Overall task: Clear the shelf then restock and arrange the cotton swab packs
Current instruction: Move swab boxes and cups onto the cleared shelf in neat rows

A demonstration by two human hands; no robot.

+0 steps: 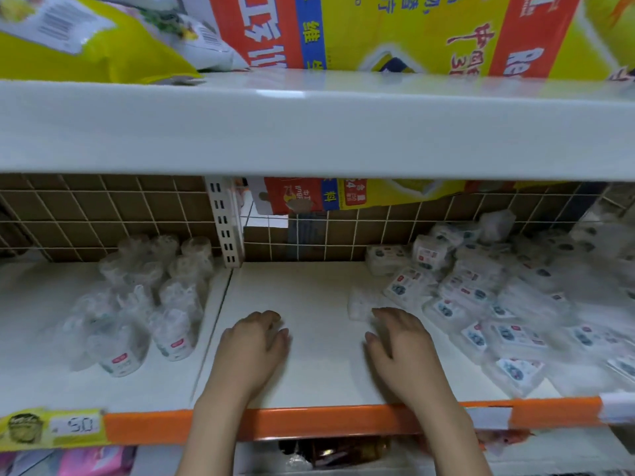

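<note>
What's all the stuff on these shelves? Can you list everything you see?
Round tubs: about a dozen, clear plastic with small red labels, standing in a cluster on the left part of the shelf.
Flat packs: too many to count, clear with white, blue and red labels, heaped on the right part of the shelf.
Shelf: one, white, bare in the middle, orange front strip.
Price tag: one, yellow-green, on the front strip at left.
Wire grid: white, at the back, with brown behind it.
Big bags: several, yellow, red and blue, on the upper shelf.
Left hand: fingers loosely curled, empty, over the bare middle.
Right hand: reaching toward a clear pack, grip unclear.
</note>
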